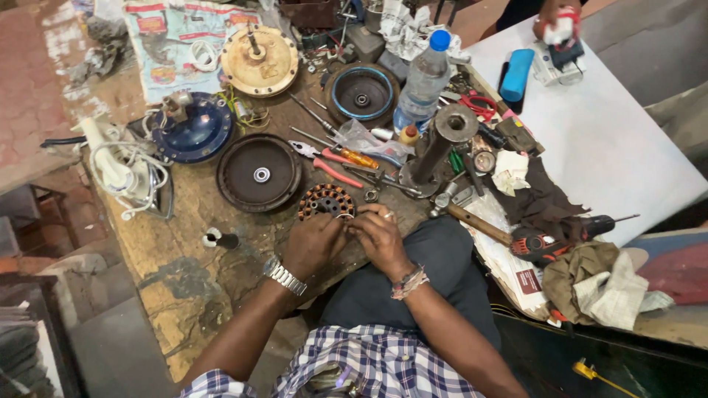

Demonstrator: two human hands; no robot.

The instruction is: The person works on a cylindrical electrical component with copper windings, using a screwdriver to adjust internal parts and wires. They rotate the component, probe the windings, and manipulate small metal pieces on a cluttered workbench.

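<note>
The worn wooden counter (pixel 184 273) fills the left and middle of the frame, and a white board (pixel 627 140) lies across the upper right. On the counter, left of centre, sits a dark round motor cover (pixel 258 173), with a blue round housing (pixel 195 133) to its upper left, a cream-coloured round cover (pixel 259 60) near the top, and a black ring-shaped part with a blue rim (pixel 362 93) right of that. A clear water bottle with a blue cap (pixel 425 79) stands top centre, and just below it a grey metal pipe stand (pixel 442 144) leans upward. At the right edge a red and black power drill (pixel 557 239) lies on rags, near a wooden-handled hammer (pixel 479 225). Red-handled pliers (pixel 324 163) and an orange-handled screwdriver (pixel 346 155) lie between the dark cover and the pipe stand. Low in the centre, your left hand (pixel 313 243) and your right hand (pixel 380 234) are curled close together, fingertips touching the copper-wound motor core (pixel 327 200), which rests on the counter's near edge just below the dark cover; whether you pinch a wire there I cannot tell. At the top right, another person's hand (pixel 557 21) grips a small white and red object.
</note>
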